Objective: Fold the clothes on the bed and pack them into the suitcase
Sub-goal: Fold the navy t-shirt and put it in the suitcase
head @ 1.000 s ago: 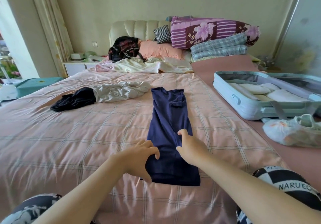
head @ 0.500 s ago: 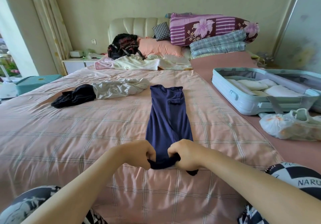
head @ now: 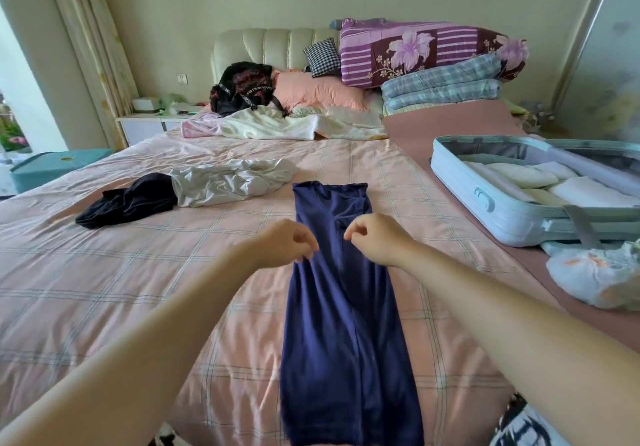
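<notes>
left hand (head: 287, 243), right hand (head: 377, 237) pinching navy garment (head: 343, 334), bag (head: 242, 89) lettering blurred

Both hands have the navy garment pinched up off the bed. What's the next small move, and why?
Probably carry the pinched edge forward and lay it on the far end of the navy garment, halving it. The left hand and right hand each pinch a side, the strip is already narrow, and the open suitcase holds short folded bundles.

A navy garment (head: 343, 324) on a pink plaid sheet (head: 104, 289).
Also on the sheet: a black garment (head: 128, 201) and a pale grey garment (head: 228, 182); beside it a pale blue suitcase (head: 502, 217); at its head a purple floral quilt (head: 415, 50).
</notes>
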A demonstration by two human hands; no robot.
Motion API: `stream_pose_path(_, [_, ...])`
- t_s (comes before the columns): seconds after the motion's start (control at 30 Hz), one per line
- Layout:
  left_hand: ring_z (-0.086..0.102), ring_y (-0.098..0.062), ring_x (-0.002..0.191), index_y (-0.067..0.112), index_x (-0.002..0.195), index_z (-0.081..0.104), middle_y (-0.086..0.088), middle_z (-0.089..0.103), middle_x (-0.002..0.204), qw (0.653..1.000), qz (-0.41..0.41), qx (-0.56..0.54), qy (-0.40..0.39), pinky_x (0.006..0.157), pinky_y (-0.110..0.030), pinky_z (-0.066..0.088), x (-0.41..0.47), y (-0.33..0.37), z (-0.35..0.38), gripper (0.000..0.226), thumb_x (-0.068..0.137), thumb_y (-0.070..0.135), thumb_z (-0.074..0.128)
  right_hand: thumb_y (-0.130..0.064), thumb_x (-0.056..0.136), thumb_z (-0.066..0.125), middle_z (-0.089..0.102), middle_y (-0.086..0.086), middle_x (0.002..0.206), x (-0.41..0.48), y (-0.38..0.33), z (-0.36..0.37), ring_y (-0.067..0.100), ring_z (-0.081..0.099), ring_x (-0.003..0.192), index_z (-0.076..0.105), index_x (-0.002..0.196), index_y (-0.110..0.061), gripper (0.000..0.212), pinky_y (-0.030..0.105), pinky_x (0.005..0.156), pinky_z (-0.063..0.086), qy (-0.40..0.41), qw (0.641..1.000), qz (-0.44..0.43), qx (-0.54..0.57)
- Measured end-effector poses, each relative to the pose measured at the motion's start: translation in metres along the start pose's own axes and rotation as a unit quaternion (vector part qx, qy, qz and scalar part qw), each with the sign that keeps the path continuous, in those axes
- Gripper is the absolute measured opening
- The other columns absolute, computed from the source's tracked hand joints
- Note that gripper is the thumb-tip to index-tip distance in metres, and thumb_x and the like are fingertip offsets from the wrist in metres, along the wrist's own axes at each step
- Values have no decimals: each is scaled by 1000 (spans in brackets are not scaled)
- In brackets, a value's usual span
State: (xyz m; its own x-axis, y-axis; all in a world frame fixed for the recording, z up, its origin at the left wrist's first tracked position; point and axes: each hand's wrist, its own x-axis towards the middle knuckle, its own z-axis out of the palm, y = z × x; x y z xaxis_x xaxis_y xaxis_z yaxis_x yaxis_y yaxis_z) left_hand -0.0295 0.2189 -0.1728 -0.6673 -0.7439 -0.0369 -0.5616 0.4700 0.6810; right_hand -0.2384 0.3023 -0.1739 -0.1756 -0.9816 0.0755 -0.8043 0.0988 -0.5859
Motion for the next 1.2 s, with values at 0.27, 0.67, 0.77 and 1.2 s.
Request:
stream_pose_path(0.27, [58, -18, 114, 25, 115, 65, 4, 64, 118, 991, 17, 79, 107, 97, -32, 46, 117, -37, -9, 28, 93, 12, 52, -15, 97, 47, 67, -1, 103, 118, 24, 14, 27, 62, 101, 66, 102, -16, 20, 41, 86, 51, 46, 996, -13, -72])
stream_pose_path(0.67, [42, -28, 132, 11, 137, 53, -7, 51, 142, 972, 51, 95, 209, 110, -32, 30, 206, -83, -5, 38, 100, 13, 42, -41, 102, 44, 61, 8, 124, 249, 61, 45, 33, 50, 121, 59, 99, -28, 21, 41, 95, 35, 72, 966, 51, -242])
stream_pose_path(0.77, [45, -27, 129, 14, 134, 55, -5, 54, 139, 963, 73, 104, 238, 109, -34, 32, 210, -86, -4, 36, 99, 18, 46, -33, 106, 39, 68, 10, 106, 256, 63, 36, 35, 61, 99, 55, 107, -17, 22, 38, 76, 39, 178, 964, 8, -197])
stream_pose_path(1.2, [20, -24, 145, 21, 145, 43, 2, 28, 159, 939, 0, 321, 122, 116, -40, 17, 218, -76, 17, 50, 98, 36, 36, -13, 90, 49, 58, 3, 113, 238, 69, 39, 27, 53, 103, 64, 106, -19, 23, 36, 84, 41, 219, 937, -49, -267])
